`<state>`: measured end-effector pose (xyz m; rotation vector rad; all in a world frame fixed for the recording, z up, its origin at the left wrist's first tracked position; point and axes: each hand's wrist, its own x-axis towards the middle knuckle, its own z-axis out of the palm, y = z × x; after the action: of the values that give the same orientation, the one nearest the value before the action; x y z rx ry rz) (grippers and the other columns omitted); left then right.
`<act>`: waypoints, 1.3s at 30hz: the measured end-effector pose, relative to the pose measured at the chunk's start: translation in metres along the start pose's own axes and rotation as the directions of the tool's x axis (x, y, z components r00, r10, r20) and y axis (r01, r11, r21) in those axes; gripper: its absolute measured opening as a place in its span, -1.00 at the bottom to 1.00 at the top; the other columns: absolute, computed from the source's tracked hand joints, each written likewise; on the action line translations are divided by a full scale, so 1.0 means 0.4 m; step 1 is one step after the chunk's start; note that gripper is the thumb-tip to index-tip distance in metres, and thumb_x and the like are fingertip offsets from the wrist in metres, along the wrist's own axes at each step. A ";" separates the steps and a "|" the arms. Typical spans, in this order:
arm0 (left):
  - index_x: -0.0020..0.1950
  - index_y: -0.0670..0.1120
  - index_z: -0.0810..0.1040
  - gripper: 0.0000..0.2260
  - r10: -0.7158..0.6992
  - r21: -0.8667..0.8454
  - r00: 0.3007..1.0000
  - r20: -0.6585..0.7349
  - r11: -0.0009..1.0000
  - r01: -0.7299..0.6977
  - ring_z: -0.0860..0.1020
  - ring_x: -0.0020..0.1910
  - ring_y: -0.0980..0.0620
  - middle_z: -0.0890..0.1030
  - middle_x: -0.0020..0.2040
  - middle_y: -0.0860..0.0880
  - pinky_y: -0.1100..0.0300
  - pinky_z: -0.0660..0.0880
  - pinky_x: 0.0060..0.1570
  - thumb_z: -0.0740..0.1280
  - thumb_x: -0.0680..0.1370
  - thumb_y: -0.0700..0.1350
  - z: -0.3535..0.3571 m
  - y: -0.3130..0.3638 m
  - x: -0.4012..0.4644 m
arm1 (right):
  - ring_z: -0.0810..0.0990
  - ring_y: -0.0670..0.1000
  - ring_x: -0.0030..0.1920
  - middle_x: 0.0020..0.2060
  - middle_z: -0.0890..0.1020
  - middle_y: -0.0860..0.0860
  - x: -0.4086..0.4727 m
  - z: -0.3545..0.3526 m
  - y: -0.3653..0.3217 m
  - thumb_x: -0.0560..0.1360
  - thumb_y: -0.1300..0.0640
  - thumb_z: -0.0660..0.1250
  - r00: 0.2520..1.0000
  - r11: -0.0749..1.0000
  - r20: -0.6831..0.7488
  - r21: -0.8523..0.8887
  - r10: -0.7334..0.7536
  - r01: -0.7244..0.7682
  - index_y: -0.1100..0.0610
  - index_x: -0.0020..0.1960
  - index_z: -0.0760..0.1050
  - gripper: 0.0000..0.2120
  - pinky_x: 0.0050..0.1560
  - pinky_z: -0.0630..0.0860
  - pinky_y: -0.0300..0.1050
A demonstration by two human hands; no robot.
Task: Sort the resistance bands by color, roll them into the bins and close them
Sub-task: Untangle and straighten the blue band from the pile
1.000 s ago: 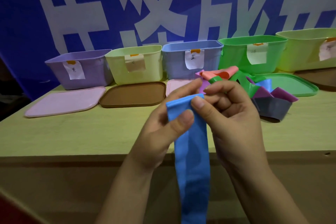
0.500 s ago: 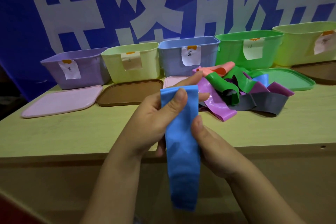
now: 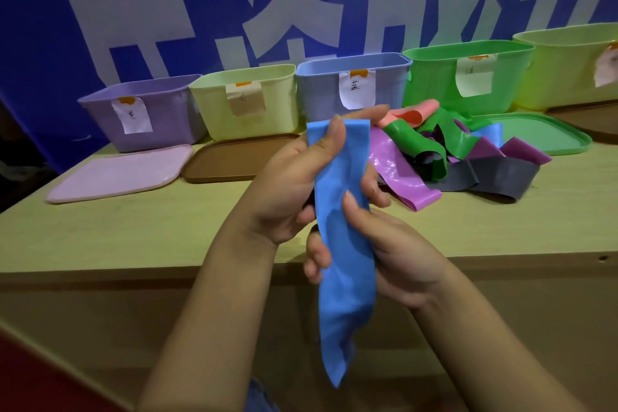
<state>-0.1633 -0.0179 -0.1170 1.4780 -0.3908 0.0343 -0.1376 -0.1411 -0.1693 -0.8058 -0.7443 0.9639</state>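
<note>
A blue resistance band (image 3: 344,274) hangs straight down in front of the table edge. My left hand (image 3: 287,184) pinches its top end between thumb and fingers. Lower down, my right hand (image 3: 391,251) grips the band's middle, thumb on the front, fingers curled behind. On the table to the right lies a tangled pile of bands (image 3: 451,157) in pink, green, purple, grey and blue. Along the back stand open bins: purple (image 3: 160,124), pale yellow (image 3: 277,100), blue (image 3: 321,90), green (image 3: 434,80) and yellow-green (image 3: 568,70), each with a paper label.
Lids lie flat in front of the bins: a pink one (image 3: 117,174), a brown one (image 3: 230,160), a green one (image 3: 535,134) and a dark one (image 3: 588,117) at the far right. A blue banner with white characters (image 3: 234,10) backs the wooden table (image 3: 133,231).
My right hand has slid down from the band's top to its middle. My left hand keeps the top end. The band now hangs flatter and straighter.
</note>
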 end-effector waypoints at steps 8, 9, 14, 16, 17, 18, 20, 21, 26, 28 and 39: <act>0.27 0.00 0.46 -0.66 0.113 -0.181 0.990 -0.081 0.975 -0.126 0.45 -0.34 0.05 0.43 -0.37 -0.03 0.17 0.51 -0.22 -0.04 0.66 0.02 -0.026 0.030 0.006 | 0.68 0.12 -0.08 -0.13 0.69 0.19 -0.001 -0.009 0.043 0.56 0.03 0.19 0.991 0.976 -0.133 -0.215 0.016 -0.045 0.31 0.02 0.51 -0.67 -0.05 0.61 -0.03; 0.27 0.01 0.46 -0.66 0.105 -0.196 0.992 -0.075 0.974 -0.118 0.43 -0.34 0.06 0.42 -0.37 -0.03 0.18 0.50 -0.23 -0.04 0.66 0.02 -0.028 0.033 0.008 | 0.66 0.14 -0.04 -0.09 0.68 0.19 0.001 -0.015 0.053 0.55 0.00 0.21 0.989 0.975 -0.148 -0.215 0.019 -0.050 0.28 0.02 0.54 -0.66 0.02 0.60 0.07; 0.26 0.01 0.45 -0.66 0.065 -0.250 0.994 -0.089 0.964 -0.086 0.40 -0.39 0.10 0.39 -0.37 -0.01 0.26 0.46 -0.35 -0.04 0.66 0.04 -0.033 0.031 0.018 | 0.65 0.03 -0.29 -0.30 0.66 0.09 0.002 -0.027 0.069 0.50 0.01 0.19 0.982 0.970 -0.188 -0.240 -0.006 -0.040 0.22 -0.08 0.54 -0.71 -0.21 0.59 -0.12; 0.26 -0.06 0.45 -0.67 0.047 -0.247 0.989 -0.142 0.965 -0.081 0.36 -0.43 0.12 0.36 -0.39 0.00 0.29 0.40 -0.42 0.00 0.66 0.03 -0.034 0.028 0.023 | 0.50 -0.06 -0.48 -0.45 0.54 -0.01 0.005 -0.021 0.082 0.53 -0.03 0.20 0.967 0.944 -0.242 -0.331 -0.084 -0.001 0.18 -0.13 0.49 -0.72 -0.38 0.48 -0.20; 0.25 -0.09 0.45 -0.68 0.037 -0.232 0.984 -0.176 0.970 -0.078 0.34 -0.46 0.13 0.34 -0.40 0.01 0.30 0.36 -0.45 0.02 0.66 0.01 -0.033 0.026 0.026 | 0.40 -0.09 -0.53 -0.50 0.47 -0.05 0.009 -0.018 0.093 0.55 -0.07 0.20 0.952 0.923 -0.275 -0.384 -0.133 0.018 0.16 -0.15 0.46 -0.69 -0.44 0.40 -0.23; 0.23 -0.12 0.46 -0.69 0.030 -0.213 0.978 -0.208 0.974 -0.075 0.31 -0.48 0.14 0.33 -0.41 0.01 0.30 0.32 -0.48 0.04 0.66 -0.01 -0.032 0.024 0.029 | 0.32 -0.11 -0.56 -0.54 0.40 -0.08 0.012 -0.015 0.104 0.53 -0.10 0.19 0.936 0.908 -0.307 -0.418 -0.173 0.031 0.15 -0.17 0.43 -0.68 -0.48 0.31 -0.25; 0.17 -0.16 0.49 -0.70 0.023 -0.195 0.965 -0.262 0.978 -0.076 0.27 -0.51 0.15 0.32 -0.44 0.02 0.32 0.27 -0.53 0.05 0.67 -0.04 -0.029 0.018 0.035 | 0.24 -0.13 -0.58 -0.57 0.34 -0.09 0.018 -0.009 0.120 0.46 -0.11 0.15 0.914 0.906 -0.348 -0.421 -0.209 0.047 0.15 -0.19 0.39 -0.69 -0.51 0.22 -0.26; 0.14 -0.17 0.50 -0.70 0.022 -0.194 0.959 -0.282 0.978 -0.080 0.26 -0.52 0.15 0.31 -0.45 0.02 0.32 0.26 -0.54 0.05 0.67 -0.05 -0.028 0.015 0.038 | 0.24 -0.12 -0.58 -0.57 0.34 -0.09 0.018 -0.006 0.124 0.45 -0.11 0.15 0.912 0.913 -0.350 -0.405 -0.212 0.056 0.15 -0.19 0.38 -0.69 -0.51 0.22 -0.26; 0.06 -0.17 0.51 -0.69 0.021 -0.209 0.961 -0.274 0.975 -0.081 0.30 -0.53 0.14 0.35 -0.46 0.03 0.31 0.30 -0.54 0.03 0.67 -0.04 -0.032 0.020 0.042 | 0.67 0.01 -0.26 -0.30 0.67 0.04 -0.011 -0.035 0.132 0.52 0.01 0.22 0.970 0.935 -0.229 -0.354 -0.087 0.000 0.23 -0.03 0.45 -0.74 -0.19 0.58 -0.17; 0.06 -0.17 0.50 -0.67 0.042 -0.221 0.965 -0.259 0.970 -0.102 0.32 -0.52 0.15 0.37 -0.45 0.03 0.31 0.32 -0.52 0.01 0.68 -0.03 -0.048 0.036 0.046 | 0.68 0.01 -0.12 -0.20 0.70 0.05 -0.031 -0.053 0.152 0.54 0.07 0.24 0.985 0.905 -0.173 -0.418 0.006 -0.078 0.23 0.01 0.48 -0.79 -0.06 0.58 -0.17; 0.08 -0.16 0.51 -0.66 0.012 -0.146 0.965 -0.261 0.988 -0.052 0.31 -0.51 0.14 0.36 -0.44 0.03 0.30 0.29 -0.50 0.02 0.68 -0.01 -0.064 0.043 0.065 | 0.32 -0.14 -0.54 -0.55 0.40 -0.08 -0.043 -0.094 0.263 0.51 -0.06 0.16 0.951 0.903 -0.303 -0.392 0.056 -0.178 0.15 -0.15 0.47 -0.71 -0.44 0.32 -0.29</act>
<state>-0.1373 0.0032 -0.0942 1.2961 -0.1995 0.2179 -0.1556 -0.1301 -0.2803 -1.3491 -0.6597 0.7800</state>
